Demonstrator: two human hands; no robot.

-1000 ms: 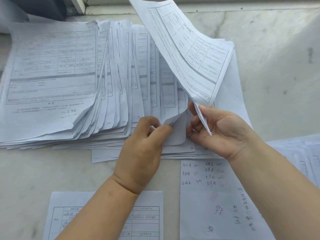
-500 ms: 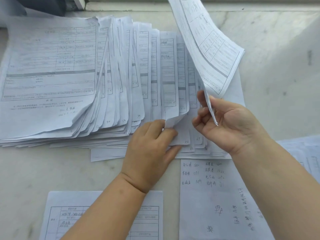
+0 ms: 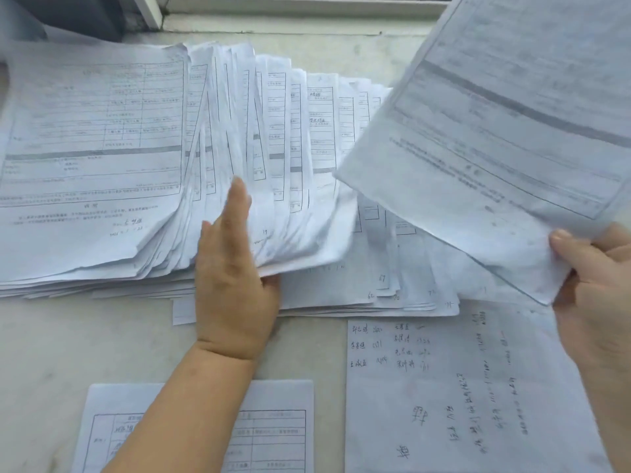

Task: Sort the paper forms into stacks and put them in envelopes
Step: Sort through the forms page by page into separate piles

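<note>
A big fanned-out pile of printed paper forms (image 3: 102, 158) covers the left and middle of the pale stone surface. My left hand (image 3: 235, 278) grips the near edge of a bundle of those forms, thumb under, fingers on top, lifting them off the sheets below. My right hand (image 3: 601, 288) pinches the corner of a single form (image 3: 505, 138) held up in the air at the upper right. More numbered forms (image 3: 403, 268) lie fanned beneath, between both hands.
A sheet with handwritten notes (image 3: 444, 397) lies near right. Another printed form (image 3: 273, 435) lies at the near edge under my left forearm. A window frame (image 3: 273, 5) runs along the back, with a dark object (image 3: 68, 15) at back left.
My right hand has carried the lifted form up and to the right. My left hand has moved left from a single corner and taken hold of a bundle's edge.
</note>
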